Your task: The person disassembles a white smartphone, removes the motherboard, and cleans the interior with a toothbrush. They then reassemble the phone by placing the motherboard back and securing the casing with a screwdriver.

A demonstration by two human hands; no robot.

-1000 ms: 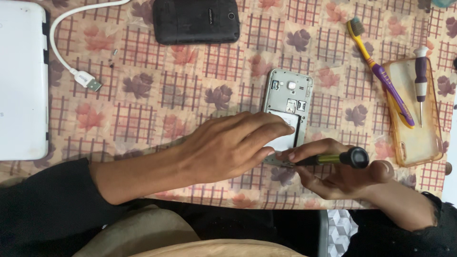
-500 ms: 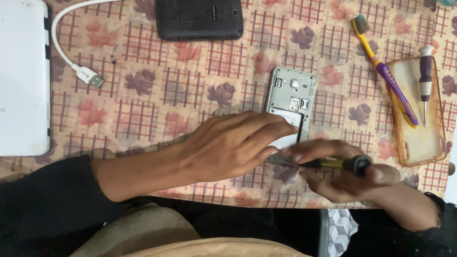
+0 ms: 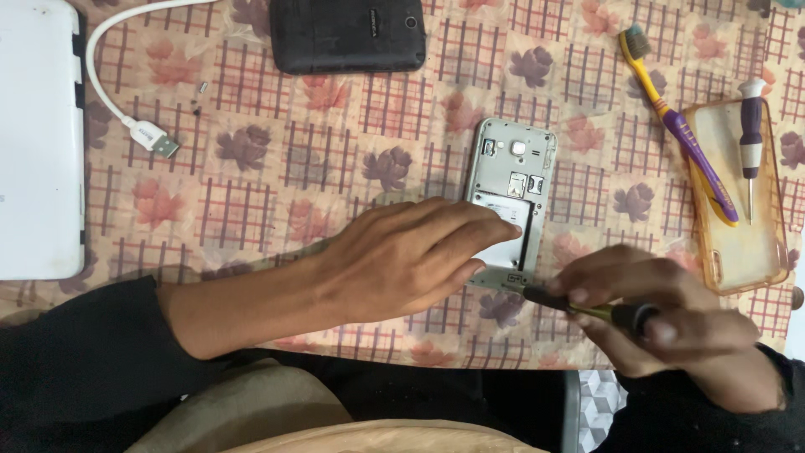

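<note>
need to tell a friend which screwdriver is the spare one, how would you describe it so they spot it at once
Start at the right edge of the flowered tablecloth, where a clear amber phone case lies. The spare screwdriver rests on it, upright beside a yellow and purple toothbrush. It has a white cap, a purple grip and a thin metal shaft.

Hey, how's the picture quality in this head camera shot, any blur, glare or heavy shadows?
Head view: even, soft indoor light; the opened phone and left hand are sharp. A faint shadow lies left of that hand on the tablecloth. The right hand and its screwdriver look slightly soft. No strong glare.
</note>
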